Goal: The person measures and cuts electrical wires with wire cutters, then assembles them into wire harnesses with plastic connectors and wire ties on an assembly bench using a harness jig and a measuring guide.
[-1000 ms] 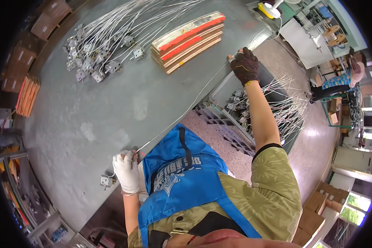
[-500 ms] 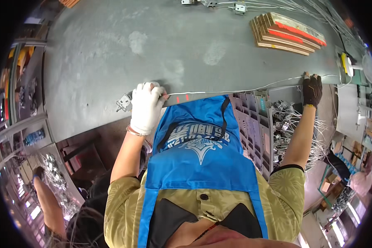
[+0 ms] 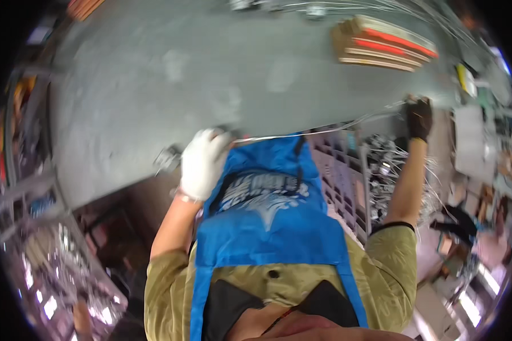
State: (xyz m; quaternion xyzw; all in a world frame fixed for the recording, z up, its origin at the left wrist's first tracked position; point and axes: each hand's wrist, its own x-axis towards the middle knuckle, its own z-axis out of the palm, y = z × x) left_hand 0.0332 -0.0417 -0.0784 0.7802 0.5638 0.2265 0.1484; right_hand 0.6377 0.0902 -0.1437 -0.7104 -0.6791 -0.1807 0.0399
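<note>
A white knitted glove covers my left hand (image 3: 203,162), which is closed at the table's near edge. Its thumb and fingertips pinch one end of a thin white cable (image 3: 301,134). Just left of that hand, a small silvery metal box (image 3: 168,160) sits by the table edge; the glove hides whether the cable joins it. My right hand (image 3: 418,119), in a dark glove with bare fingertips, is closed around the cable farther right. Between the hands the cable runs along the table edge, bowing slightly toward me. Motion blurs the fingers.
The grey table (image 3: 119,113) spans the front. A stack of wooden boards with red stripes (image 3: 384,45) lies at its far right. More metal boxes (image 3: 316,10) with cables are at the back. A bin of cabled parts (image 3: 384,165) stands below, right. Other people are at both sides.
My left hand and the metal box have shifted a little nearer to me and rightward over the table. The cable bows more. The other person's arm at lower left has moved lower. The view has shifted.
</note>
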